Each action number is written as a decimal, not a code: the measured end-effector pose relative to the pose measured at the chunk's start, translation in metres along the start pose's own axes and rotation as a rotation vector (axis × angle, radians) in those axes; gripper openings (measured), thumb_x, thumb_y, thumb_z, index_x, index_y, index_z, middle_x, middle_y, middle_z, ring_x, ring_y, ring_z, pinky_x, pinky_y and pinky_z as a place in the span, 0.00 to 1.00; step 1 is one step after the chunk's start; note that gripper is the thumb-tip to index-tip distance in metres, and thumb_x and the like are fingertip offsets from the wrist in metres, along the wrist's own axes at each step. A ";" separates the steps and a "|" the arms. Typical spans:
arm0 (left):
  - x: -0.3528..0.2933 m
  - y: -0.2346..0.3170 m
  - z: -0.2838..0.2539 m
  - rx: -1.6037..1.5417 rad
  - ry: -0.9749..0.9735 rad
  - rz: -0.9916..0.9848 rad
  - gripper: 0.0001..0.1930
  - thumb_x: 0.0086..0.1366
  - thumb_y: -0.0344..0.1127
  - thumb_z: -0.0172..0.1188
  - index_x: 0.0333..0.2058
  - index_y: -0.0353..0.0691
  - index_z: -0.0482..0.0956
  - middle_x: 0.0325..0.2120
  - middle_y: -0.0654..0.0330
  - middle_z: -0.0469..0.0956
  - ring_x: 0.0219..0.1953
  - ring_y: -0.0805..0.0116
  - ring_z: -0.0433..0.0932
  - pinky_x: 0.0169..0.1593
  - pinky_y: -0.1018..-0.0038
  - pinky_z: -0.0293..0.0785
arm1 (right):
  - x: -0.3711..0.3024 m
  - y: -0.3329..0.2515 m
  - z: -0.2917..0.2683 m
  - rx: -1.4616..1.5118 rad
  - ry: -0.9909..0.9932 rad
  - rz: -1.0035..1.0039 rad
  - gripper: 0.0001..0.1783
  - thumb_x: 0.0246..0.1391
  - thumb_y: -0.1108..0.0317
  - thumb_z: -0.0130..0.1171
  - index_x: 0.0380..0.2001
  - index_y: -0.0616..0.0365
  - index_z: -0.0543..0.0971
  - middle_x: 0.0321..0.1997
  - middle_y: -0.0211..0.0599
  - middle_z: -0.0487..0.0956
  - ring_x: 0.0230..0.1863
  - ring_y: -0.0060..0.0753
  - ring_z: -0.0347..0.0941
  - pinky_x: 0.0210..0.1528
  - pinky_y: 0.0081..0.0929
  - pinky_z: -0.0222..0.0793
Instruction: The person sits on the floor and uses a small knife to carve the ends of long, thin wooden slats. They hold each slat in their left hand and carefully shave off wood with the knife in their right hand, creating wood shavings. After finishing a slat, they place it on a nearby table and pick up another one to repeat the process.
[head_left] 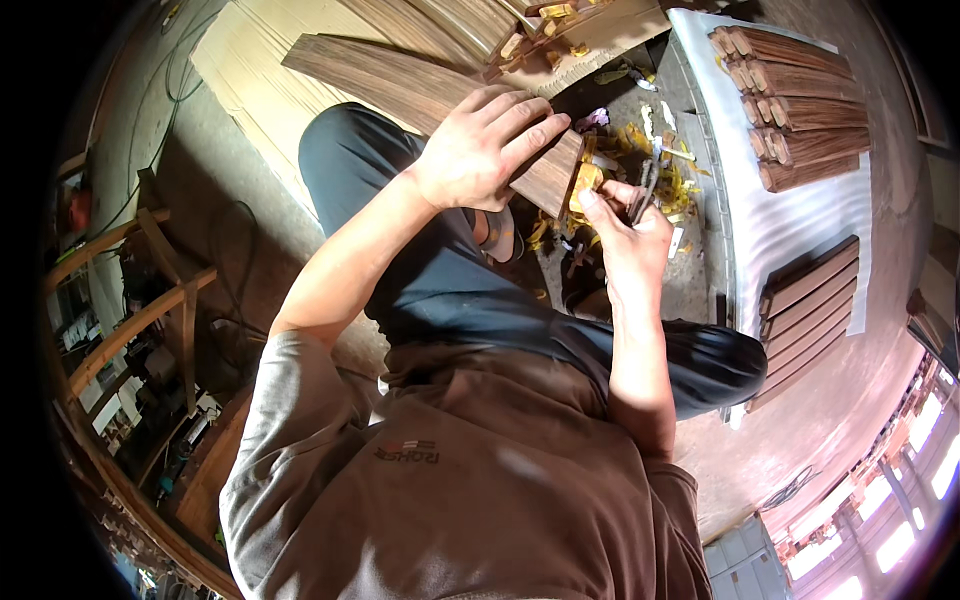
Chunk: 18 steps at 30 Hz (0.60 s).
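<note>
Workshop floor (720, 450), bright windows (895, 545) far right of the board. Head view: dark wooden board (395, 85) is in front of the seated person, angled over a tan cardboard sheet (250, 110); more planks (400, 25) lie beyond it. Right of the board: white sheet (750, 215) carrying bundled shaped sticks (800, 110) and, nearer the person, a row of slats (815, 310). Yellow scraps (685, 190) litter the floor just off the board's right end. Left hand (490, 145) draped across the board, fingers nearly together. Right hand (635, 235): thumb and forefinger pinching a yellow piece (585, 180) at that end, slim dark tool (647, 190) also in hand, kind unclear.
</note>
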<state>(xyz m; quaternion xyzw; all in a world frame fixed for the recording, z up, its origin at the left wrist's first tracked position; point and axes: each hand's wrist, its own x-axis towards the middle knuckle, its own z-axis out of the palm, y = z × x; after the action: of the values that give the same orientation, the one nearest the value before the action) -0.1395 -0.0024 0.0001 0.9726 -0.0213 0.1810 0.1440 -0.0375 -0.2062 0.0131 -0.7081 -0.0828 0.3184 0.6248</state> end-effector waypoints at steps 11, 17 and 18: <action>-0.006 0.000 0.009 0.014 -0.004 0.009 0.53 0.28 0.38 0.70 0.63 0.43 0.70 0.54 0.52 0.75 0.55 0.50 0.75 0.61 0.56 0.68 | 0.010 -0.003 -0.004 -0.122 -0.049 -0.027 0.06 0.55 0.73 0.68 0.30 0.66 0.82 0.24 0.22 0.78 0.26 0.11 0.67 0.30 0.17 0.65; -0.007 0.000 0.006 0.009 0.007 0.002 0.52 0.28 0.40 0.70 0.63 0.43 0.70 0.53 0.53 0.75 0.55 0.51 0.75 0.60 0.56 0.68 | 0.006 0.006 -0.003 -0.399 -0.042 -0.373 0.05 0.56 0.72 0.65 0.29 0.60 0.80 0.20 0.30 0.76 0.22 0.17 0.68 0.27 0.23 0.65; -0.007 0.000 0.006 0.014 0.017 0.008 0.52 0.28 0.40 0.70 0.63 0.43 0.70 0.53 0.53 0.75 0.55 0.51 0.75 0.60 0.56 0.68 | 0.006 0.006 -0.004 -0.388 -0.061 -0.374 0.05 0.57 0.72 0.65 0.29 0.60 0.80 0.21 0.29 0.76 0.23 0.17 0.68 0.27 0.23 0.66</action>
<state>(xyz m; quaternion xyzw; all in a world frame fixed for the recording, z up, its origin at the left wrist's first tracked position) -0.1440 -0.0041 -0.0083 0.9720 -0.0226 0.1898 0.1366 -0.0322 -0.2078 0.0058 -0.7770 -0.2907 0.1969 0.5224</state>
